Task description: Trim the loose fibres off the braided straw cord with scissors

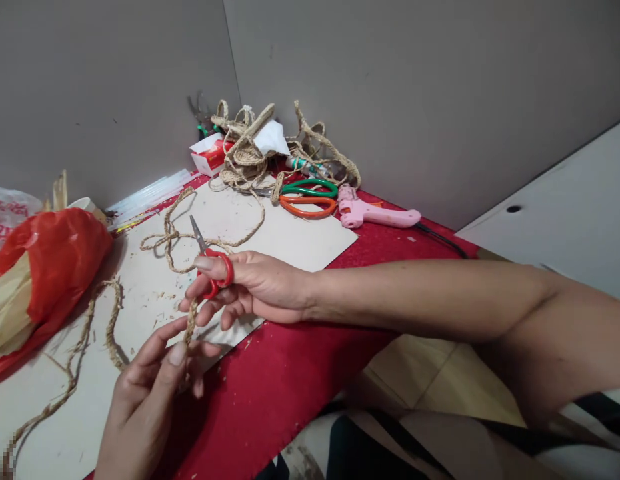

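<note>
Red-handled scissors [225, 268] hang on the thumb and fingers of my right hand [240, 283], their blades pointing up and away. Below them, my left hand [155, 380] pinches a braided straw cord [191, 321] between thumb and fingers; the cord's upper end reaches the fingertips of my right hand. More braided cord [114, 327] lies on the white board at the left. Past the scissors, a looped braid [170, 233] rests on the same board [310, 237].
A red plastic bag [70, 253] with dry husks sits at the left. At the back are a pile of braids [250, 153], scissors with green and orange handles [310, 199], a pink glue gun [380, 215] and clear sticks [150, 197]. Grey panels stand behind the red tabletop [270, 393].
</note>
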Demonstrator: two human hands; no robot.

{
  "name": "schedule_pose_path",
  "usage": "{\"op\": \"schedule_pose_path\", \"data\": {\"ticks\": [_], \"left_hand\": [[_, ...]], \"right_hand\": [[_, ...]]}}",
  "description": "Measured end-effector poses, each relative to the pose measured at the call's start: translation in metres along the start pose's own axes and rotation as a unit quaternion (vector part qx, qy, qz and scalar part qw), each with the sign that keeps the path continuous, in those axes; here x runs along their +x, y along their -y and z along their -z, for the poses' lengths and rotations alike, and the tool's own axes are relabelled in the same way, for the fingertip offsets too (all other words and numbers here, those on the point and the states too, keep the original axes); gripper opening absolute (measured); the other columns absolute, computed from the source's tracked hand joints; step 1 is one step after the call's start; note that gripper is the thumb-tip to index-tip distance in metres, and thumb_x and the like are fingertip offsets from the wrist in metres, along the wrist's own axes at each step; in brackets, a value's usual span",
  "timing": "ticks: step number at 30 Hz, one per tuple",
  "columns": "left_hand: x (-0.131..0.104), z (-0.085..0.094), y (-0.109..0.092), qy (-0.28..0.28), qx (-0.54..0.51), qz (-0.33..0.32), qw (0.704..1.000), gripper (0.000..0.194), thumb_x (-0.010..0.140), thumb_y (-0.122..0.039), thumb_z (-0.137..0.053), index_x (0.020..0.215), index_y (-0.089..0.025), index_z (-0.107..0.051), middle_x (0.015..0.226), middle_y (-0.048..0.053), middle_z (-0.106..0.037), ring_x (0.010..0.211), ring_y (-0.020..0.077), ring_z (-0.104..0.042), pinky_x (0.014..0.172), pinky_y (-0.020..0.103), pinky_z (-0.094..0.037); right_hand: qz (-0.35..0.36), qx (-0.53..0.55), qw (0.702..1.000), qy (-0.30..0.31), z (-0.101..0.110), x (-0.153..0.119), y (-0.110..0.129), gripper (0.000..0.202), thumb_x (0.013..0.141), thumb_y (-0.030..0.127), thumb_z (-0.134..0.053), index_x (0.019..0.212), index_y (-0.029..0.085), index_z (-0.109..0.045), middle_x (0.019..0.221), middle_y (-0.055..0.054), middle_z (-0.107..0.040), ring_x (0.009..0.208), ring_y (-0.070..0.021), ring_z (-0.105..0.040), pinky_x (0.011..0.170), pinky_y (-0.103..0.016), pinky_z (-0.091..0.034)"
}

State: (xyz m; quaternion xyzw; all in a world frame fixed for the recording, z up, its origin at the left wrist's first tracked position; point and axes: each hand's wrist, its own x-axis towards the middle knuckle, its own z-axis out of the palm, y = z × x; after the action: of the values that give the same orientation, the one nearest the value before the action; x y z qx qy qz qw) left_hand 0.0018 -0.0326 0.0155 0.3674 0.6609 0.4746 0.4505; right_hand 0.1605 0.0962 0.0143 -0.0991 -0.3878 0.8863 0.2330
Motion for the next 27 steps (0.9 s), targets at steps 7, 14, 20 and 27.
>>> {"op": "schedule_pose_path", "data": {"ticks": [7, 14, 20, 27], "left_hand": [[-0.002, 0.004, -0.002, 0.030, 0.003, 0.043, 0.999, 0.031, 0.068, -0.037, -0.077, 0.093, -0.021, -0.068, 0.064, 0.003, -0.066, 0.058, 0.0126, -0.057, 0.051, 0.017, -0.042], [-0.004, -0.002, -0.007, 0.037, -0.042, 0.092, 0.994, 0.027, 0.065, -0.034, -0.078, 0.087, -0.019, -0.071, 0.079, 0.011, -0.073, 0.058, 0.0156, -0.058, 0.047, 0.022, -0.043], [-0.004, -0.007, -0.005, 0.004, -0.040, 0.030, 0.999, 0.039, 0.068, -0.034, -0.077, 0.104, -0.023, -0.067, 0.071, 0.005, -0.072, 0.042, 0.0090, -0.049, 0.040, 0.020, -0.039], [0.001, 0.004, -0.003, 0.035, -0.084, 0.036, 0.995, 0.024, 0.075, -0.029, -0.072, 0.097, -0.019, -0.073, 0.063, 0.004, -0.068, 0.032, 0.0040, -0.041, 0.036, 0.017, -0.033]], "right_hand": [[0.110, -0.021, 0.987, -0.114, 0.002, 0.002, 0.011, 0.030, 0.087, 0.034, -0.055, 0.071, 0.010, -0.063, 0.072, -0.003, -0.067, 0.056, -0.0067, -0.064, 0.055, -0.017, -0.051], [0.135, -0.100, 0.982, -0.088, 0.003, 0.006, 0.012, 0.037, 0.073, 0.046, -0.069, 0.070, 0.009, -0.065, 0.063, -0.001, -0.066, 0.055, -0.0062, -0.062, 0.055, -0.016, -0.050], [0.087, -0.139, 0.985, -0.046, 0.001, 0.007, 0.007, 0.045, 0.064, 0.054, -0.072, 0.071, 0.010, -0.065, 0.069, -0.001, -0.066, 0.059, -0.0062, -0.062, 0.057, -0.017, -0.051], [0.039, -0.275, 0.959, -0.064, 0.019, 0.012, 0.017, 0.043, 0.074, 0.056, -0.063, 0.077, 0.013, -0.060, 0.069, -0.001, -0.065, 0.050, -0.0080, -0.058, 0.043, -0.018, -0.042]]}}
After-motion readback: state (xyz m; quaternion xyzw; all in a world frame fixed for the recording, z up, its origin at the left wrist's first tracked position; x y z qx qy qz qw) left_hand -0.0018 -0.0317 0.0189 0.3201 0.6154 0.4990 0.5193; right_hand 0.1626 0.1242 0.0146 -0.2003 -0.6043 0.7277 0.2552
